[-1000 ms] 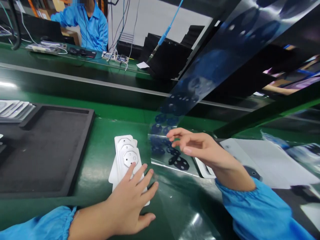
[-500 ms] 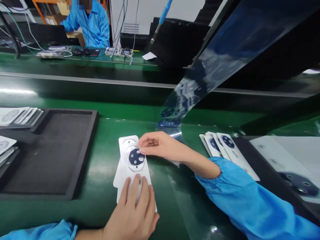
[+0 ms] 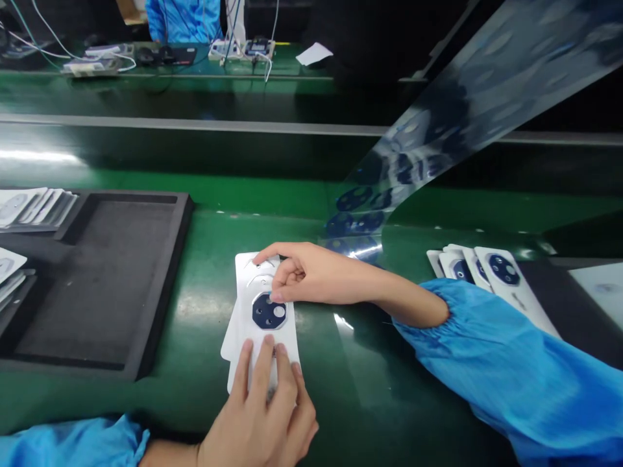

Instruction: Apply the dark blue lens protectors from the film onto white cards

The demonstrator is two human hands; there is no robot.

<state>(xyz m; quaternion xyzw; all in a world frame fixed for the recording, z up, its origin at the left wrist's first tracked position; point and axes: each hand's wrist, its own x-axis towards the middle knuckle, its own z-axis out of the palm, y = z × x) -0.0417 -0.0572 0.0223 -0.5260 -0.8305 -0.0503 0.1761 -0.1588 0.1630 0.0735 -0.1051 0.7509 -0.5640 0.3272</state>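
Note:
A white phone-back-shaped panel (image 3: 291, 338) lies on the green work surface, with a second white panel (image 3: 228, 340) sticking out from beneath its left side. A dark blue sticker (image 3: 265, 316) with round holes sits in the panel's octagonal outline. My left hand (image 3: 263, 412) rests on the panel's lower part, fingers spread. At the sticker's upper edge, my right hand (image 3: 316, 275) has its thumb against the other curled fingers, where a small light-blue tab shows. Its index finger reaches to the panel's top. How firmly that edge is pinched is partly hidden.
A black tray (image 3: 97, 292) stands at left beside stacked white panels (image 3: 36, 206). Panels with dark stickers (image 3: 503, 269) overlap at right. A clear sticker strip (image 3: 403, 162) slopes down from upper right. Beyond a ledge, cables, devices and a person in blue (image 3: 187, 19) appear.
The sticker was tilted and off-centre; now it lies within the octagonal outline. My right index finger has stretched out to the panel's top. The camera view has tipped downward and shifted.

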